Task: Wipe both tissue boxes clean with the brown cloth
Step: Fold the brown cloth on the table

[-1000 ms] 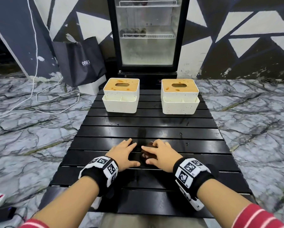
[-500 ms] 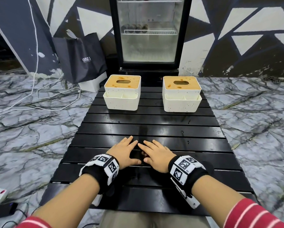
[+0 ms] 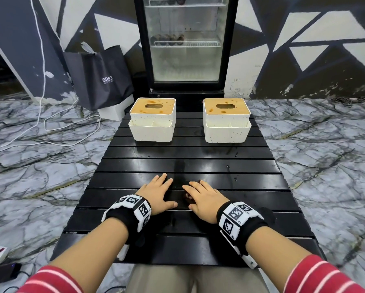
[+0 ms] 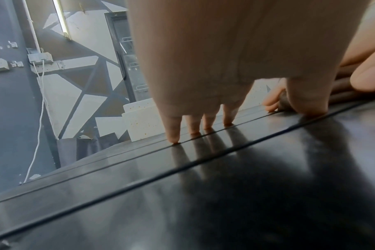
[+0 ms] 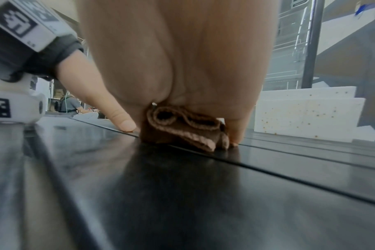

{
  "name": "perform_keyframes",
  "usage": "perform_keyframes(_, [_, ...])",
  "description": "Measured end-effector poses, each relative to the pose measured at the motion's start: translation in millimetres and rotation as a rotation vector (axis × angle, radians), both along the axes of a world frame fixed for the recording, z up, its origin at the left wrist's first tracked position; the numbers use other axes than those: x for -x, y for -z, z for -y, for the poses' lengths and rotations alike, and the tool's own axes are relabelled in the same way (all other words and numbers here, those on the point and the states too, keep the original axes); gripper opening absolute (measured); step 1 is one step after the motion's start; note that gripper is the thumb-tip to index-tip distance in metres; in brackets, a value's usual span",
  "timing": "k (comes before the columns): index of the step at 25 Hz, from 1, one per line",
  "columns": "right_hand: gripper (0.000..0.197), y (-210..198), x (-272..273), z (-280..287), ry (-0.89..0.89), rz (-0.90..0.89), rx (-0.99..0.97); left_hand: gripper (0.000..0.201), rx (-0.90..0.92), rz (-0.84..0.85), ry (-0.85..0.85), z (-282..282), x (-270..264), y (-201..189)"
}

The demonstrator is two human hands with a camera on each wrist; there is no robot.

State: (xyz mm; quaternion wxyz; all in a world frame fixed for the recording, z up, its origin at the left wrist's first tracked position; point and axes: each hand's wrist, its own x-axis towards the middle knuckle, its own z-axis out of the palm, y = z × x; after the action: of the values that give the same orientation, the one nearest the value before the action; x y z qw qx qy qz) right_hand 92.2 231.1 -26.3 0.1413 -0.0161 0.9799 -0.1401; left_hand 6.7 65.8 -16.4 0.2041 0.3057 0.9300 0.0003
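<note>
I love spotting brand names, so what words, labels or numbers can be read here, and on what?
"ONE": white print on the black bag; later letters are lost in a fold, the small line beneath is unreadable.
Wrist bands: square code patterns only; tiny characters beside them are too small to read.
Nothing readable on the tissue boxes or fridge.

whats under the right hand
A folded brown cloth lies under the right hand, on the black slatted table, with the thumb and a finger touching down either side. The palm covers most of it, so its full extent is hidden.
</note>
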Motion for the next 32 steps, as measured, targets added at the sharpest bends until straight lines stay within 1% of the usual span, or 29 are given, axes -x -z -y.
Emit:
perform_keyframes(4, [0.059,-1,-23,-19,0.065,-0.020,0.004,0.080,-0.019,-0.012,-0.049,-16,-13,1])
perform_keyframes(9, [0.060,4,-51,-46,0.145,-0.038,0.006,0.079,-0.037,0.007,0.104,-58,-45,-3])
perform_keyframes(13, [0.060,5,-75,-66,0.198,-0.042,0.009,0.079,-0.021,0.002,0.158,-81,-67,1])
perform_keyframes(19, [0.059,3,-93,-77,0.230,-0.049,0.017,0.083,-0.006,0.014,0.139,-83,-73,0])
perform_keyframes(28, [0.058,1,-91,-77,0.220,-0.019,0.020,0.079,-0.054,0.039,0.151,-77,-68,-1])
perform_keyframes(32, [0.060,-9,-85,-77,0.213,0.017,0.014,0.078,-0.058,0.044,0.185,-75,-61,-1])
